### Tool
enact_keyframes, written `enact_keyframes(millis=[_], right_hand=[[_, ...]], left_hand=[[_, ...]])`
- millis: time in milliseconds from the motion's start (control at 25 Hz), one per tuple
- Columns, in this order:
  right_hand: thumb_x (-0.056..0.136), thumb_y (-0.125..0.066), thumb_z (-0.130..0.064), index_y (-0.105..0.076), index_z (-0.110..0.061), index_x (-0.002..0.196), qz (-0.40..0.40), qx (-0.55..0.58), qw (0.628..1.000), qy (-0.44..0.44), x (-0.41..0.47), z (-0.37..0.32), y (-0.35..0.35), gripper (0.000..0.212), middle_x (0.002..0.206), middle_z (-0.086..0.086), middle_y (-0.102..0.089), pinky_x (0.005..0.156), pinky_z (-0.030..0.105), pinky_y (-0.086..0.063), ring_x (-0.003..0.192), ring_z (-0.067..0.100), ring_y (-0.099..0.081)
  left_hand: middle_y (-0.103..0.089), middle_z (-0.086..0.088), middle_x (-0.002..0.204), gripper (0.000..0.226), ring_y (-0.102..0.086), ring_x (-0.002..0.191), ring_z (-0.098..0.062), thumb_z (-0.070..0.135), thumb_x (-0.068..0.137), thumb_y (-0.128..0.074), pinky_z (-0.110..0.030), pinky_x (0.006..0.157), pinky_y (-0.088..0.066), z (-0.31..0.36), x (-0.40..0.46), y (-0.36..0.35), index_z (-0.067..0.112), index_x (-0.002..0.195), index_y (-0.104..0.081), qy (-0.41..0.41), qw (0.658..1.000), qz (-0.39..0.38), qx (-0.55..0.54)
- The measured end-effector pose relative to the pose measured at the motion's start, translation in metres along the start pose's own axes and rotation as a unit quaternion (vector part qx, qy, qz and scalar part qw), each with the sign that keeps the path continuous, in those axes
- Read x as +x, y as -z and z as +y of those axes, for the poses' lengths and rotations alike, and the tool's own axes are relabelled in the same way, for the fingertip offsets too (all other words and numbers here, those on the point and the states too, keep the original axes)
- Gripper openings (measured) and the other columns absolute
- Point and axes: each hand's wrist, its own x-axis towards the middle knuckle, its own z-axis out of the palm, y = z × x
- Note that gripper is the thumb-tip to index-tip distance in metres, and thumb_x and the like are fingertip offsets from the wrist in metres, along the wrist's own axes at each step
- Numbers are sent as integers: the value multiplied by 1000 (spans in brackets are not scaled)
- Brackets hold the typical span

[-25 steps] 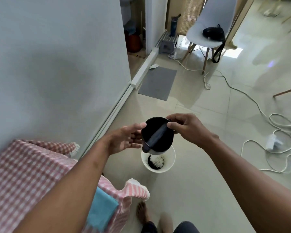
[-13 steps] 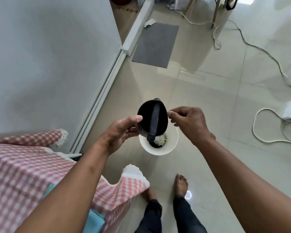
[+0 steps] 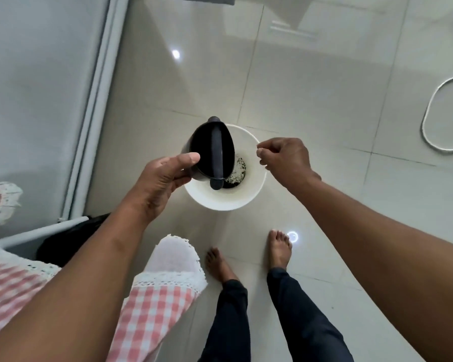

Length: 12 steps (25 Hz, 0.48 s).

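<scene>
Two containers — left grip (image 3: 160, 184) holds black cup (image 3: 202, 150) over white bin (image 3: 220, 202), debris (image 3: 237, 171) inside; right grip (image 3: 285, 160) curled, empty.

Blk cup (image 3: 203, 150), wht bin (image 3: 249, 189), pink-checked cloth (image 3: 152, 314)

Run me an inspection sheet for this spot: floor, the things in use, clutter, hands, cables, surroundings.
Surface: glossy pale floor tiles, with light reflections on them.
Job's things: black container with a bar across its mouth, held over a white bucket that stands on the floor; dark and whitish bits lie in the bucket's bottom.
Clutter: pink checked cloth with a lace edge, lower left.
Hands: left hand grips the container's side; right hand has curled fingers, nothing visible in them.
Cables: white cable looped on the floor, right edge.
Surroundings: grey wall at left; the person's bare feet below.
</scene>
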Motion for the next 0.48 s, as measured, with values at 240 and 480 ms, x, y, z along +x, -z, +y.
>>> enact_keyframes(millis=[240,480], right_hand=[[97,-68,-22,-79,-9,112,40,-98,991,-82,65,97,-34,23,107,6,-77,87,30,-56,98,24,-69],[93,-74,-22,-79,-17,86,48,-55,989,-129,93,125,-57,10,90,7,-80,77,28,-60,87,22,-78]], left_hand=[[-82,8,86,52,-75,87,-10,47,55,-86,-32,96,-52,-56,75,-11,15,95,-77,23,998,17,50],[-81,-3,100,53,-76,101,-21,50,51,-90,-36,100,-56,-80,106,-26,17,89,-74,19,991,80,104]])
